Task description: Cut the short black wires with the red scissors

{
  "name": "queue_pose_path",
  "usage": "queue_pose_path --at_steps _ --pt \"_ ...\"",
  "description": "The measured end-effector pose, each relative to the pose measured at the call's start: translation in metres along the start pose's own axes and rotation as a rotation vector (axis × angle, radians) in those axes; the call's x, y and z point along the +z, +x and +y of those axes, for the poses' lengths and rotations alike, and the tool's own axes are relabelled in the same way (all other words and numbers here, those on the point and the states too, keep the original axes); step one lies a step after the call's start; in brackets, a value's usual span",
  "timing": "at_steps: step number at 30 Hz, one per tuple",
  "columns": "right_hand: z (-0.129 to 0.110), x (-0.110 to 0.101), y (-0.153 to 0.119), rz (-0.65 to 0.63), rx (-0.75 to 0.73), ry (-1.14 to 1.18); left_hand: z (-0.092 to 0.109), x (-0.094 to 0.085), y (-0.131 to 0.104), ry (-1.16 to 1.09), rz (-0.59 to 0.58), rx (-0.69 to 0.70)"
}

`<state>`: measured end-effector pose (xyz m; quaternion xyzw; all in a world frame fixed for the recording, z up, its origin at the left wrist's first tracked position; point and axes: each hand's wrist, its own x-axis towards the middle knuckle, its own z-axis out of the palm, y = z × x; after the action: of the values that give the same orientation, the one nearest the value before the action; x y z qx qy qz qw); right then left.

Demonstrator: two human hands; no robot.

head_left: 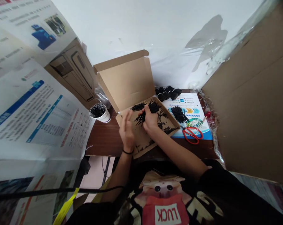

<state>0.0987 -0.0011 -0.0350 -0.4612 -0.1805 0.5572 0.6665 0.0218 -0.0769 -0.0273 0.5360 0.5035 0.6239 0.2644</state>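
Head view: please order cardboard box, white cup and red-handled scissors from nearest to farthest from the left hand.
1. Cardboard box, partly behind the left hand
2. White cup, left of the box
3. Red-handled scissors, right of the box

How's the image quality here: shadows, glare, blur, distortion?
In the head view, a dark shadow falls on the white wall, upper right; plastic film glints nearby; the left hand looks blurred; small print on the sheets is unreadable; the picture's edges look stretched.

Looks like workshop nook: printed posters (pixel 46 114) L of frame, cardbd panel (pixel 256 93) R, scissors (pixel 193 135) (red hdls) + brown desk (pixel 99 137) nr ctr.
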Motion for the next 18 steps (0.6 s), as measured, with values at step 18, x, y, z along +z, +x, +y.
queue_pose_path --at_steps 18 --pt "-0.025 0.017 -0.060 -0.507 -0.182 -0.247 0.009 0.031 0.021 -0.718 0.224 -0.436"
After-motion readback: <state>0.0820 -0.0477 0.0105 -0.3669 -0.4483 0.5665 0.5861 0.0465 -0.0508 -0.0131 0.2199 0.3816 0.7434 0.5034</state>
